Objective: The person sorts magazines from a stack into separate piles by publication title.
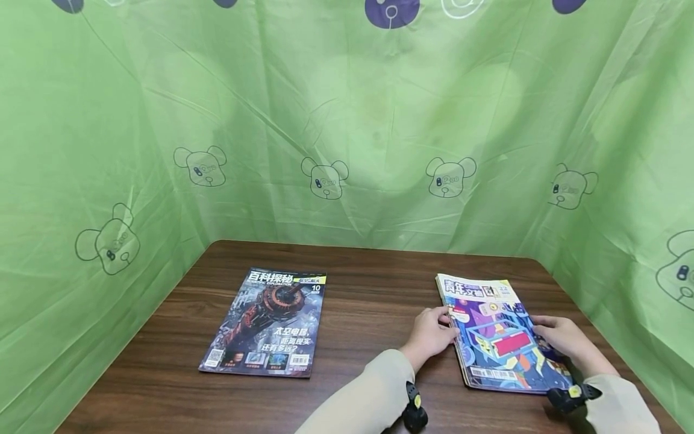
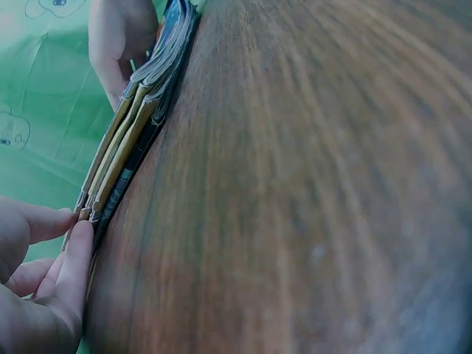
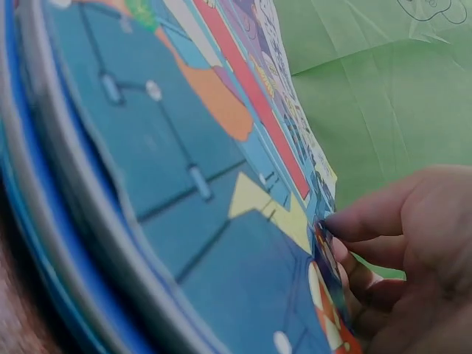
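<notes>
A small stack of magazines [image 1: 496,337] lies on the right part of the table, its top cover purple and blue with a red block. At its left edge, my left hand [image 1: 431,334] touches the spines; the left wrist view shows its thumb and a finger [image 2: 77,254] against them. On the opposite side, my right hand [image 1: 566,340] rests its fingertips along the right edge. Part of its fingers is hidden behind the cover in the right wrist view. Apart from both hands, another magazine [image 1: 268,322] with a dark space-themed cover lies flat at the left.
The brown wooden table [image 1: 368,289] has rounded far corners. Green curtain cloth [image 1: 379,120] printed with bear faces hangs behind it and along both sides. Bare wood lies between the single magazine and the stack.
</notes>
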Available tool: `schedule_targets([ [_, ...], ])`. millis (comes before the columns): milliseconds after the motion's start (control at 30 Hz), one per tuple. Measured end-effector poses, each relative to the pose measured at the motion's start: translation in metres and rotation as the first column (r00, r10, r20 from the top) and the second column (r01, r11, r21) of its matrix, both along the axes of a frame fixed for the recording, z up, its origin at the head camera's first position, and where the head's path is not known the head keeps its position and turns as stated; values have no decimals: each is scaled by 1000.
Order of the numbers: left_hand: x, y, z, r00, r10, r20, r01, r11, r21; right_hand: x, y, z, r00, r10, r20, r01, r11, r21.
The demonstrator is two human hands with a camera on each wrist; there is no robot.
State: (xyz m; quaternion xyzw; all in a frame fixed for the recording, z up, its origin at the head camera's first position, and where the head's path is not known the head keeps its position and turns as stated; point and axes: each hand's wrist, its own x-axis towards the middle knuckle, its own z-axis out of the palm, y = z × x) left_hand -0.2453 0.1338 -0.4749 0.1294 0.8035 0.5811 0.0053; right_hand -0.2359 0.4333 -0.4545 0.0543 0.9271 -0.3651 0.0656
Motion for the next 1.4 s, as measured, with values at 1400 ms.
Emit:
schedule_targets([
  [1400,-28,-60,7,986,-116,117,91,976,200,-15,-87,19,991,119,-64,-132,961,-242],
])
